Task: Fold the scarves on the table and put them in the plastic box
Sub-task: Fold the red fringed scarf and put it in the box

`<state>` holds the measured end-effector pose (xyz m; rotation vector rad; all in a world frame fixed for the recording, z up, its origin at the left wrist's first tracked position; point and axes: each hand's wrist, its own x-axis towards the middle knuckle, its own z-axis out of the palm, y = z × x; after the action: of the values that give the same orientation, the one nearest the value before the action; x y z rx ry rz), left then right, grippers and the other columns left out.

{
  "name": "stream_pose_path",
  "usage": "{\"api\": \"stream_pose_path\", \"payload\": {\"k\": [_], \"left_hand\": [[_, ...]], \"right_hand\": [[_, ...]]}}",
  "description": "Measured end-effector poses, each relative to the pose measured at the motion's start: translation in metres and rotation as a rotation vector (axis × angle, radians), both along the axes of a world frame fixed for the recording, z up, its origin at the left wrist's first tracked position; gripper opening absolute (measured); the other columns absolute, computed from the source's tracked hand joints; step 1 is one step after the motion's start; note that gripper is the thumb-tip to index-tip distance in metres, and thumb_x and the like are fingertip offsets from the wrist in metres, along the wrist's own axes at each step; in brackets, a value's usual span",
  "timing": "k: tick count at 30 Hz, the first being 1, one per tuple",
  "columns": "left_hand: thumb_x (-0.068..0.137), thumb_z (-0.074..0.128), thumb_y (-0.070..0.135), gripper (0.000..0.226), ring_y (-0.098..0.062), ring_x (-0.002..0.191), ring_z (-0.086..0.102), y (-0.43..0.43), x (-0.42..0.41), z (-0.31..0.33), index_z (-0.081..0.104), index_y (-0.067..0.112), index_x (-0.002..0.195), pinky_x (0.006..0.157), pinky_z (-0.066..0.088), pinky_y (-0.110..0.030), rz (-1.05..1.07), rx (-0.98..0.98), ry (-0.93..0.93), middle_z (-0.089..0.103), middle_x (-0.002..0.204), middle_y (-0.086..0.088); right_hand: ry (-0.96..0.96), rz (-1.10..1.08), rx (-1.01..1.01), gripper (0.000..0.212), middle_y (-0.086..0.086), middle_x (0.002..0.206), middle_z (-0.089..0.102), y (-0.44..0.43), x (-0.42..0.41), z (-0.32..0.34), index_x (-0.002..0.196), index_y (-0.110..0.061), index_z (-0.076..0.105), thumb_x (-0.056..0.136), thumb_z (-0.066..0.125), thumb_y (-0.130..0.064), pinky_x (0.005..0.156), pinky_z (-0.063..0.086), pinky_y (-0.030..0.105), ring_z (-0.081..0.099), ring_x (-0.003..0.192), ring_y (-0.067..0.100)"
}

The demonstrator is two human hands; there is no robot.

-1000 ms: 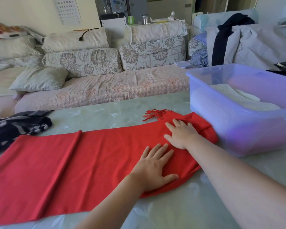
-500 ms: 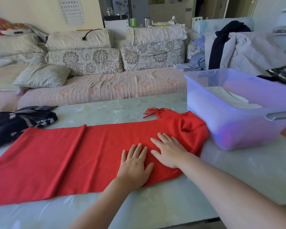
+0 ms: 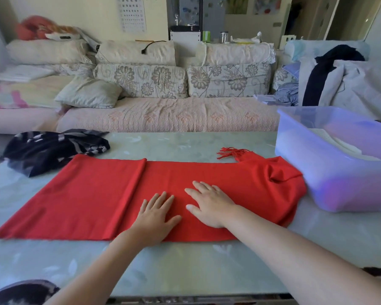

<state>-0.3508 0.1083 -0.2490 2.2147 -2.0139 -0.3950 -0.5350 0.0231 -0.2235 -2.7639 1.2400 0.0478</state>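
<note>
A long red scarf (image 3: 92, 194) lies flat across the table, folded lengthwise, with its fringed end (image 3: 229, 153) bunched near the box. My left hand (image 3: 156, 214) and my right hand (image 3: 209, 204) press flat on its middle, fingers straight, side by side. A dark checked scarf (image 3: 53, 150) sits crumpled at the table's far left. The translucent purple plastic box (image 3: 330, 172) stands at the right with a folded white scarf (image 3: 339, 144) inside.
The pale green table (image 3: 185, 265) has bare surface in front of the red scarf. A sofa with cushions (image 3: 174, 115) runs behind the table. Clothes (image 3: 339, 78) are heaped at the back right. A dark object (image 3: 20, 291) shows at the bottom left corner.
Both hands have slid leftward along the red scarf, from near its bunched right end to its middle, staying flat on the cloth.
</note>
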Motion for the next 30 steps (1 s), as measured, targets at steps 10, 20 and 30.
{"api": "stream_pose_path", "payload": {"k": [10,20,30], "left_hand": [[0.095,0.053,0.024,0.035,-0.017,0.114,0.058,0.004,0.139,0.042,0.059,0.021,0.13,0.099,0.043,-0.029,0.235,-0.255,0.274,0.065,0.125,0.001],[0.094,0.044,0.032,0.051,-0.029,0.132,0.04,0.041,0.269,0.029,0.041,0.025,0.144,0.106,0.038,-0.045,0.476,-0.1,0.025,0.044,0.144,-0.005],[0.094,0.052,0.019,0.049,-0.025,0.127,0.046,0.079,0.339,0.022,0.044,0.018,0.142,0.1,0.041,-0.036,0.679,-0.111,0.139,0.05,0.136,-0.006]], "right_hand": [[-0.149,0.142,-0.018,0.054,0.005,0.156,0.035,0.001,0.169,0.01,0.15,-0.023,0.036,0.101,0.042,-0.043,0.115,0.029,0.044,0.033,0.144,0.026],[-0.051,0.318,-0.127,0.048,0.003,0.151,0.042,-0.025,0.348,0.016,0.147,-0.022,0.042,0.1,0.043,-0.023,0.111,0.033,0.04,0.042,0.135,0.027],[0.14,0.494,-0.213,0.058,0.001,0.141,0.05,-0.039,0.474,0.021,0.144,-0.028,0.047,0.092,0.046,-0.002,0.098,0.048,0.04,0.054,0.125,0.027]]}}
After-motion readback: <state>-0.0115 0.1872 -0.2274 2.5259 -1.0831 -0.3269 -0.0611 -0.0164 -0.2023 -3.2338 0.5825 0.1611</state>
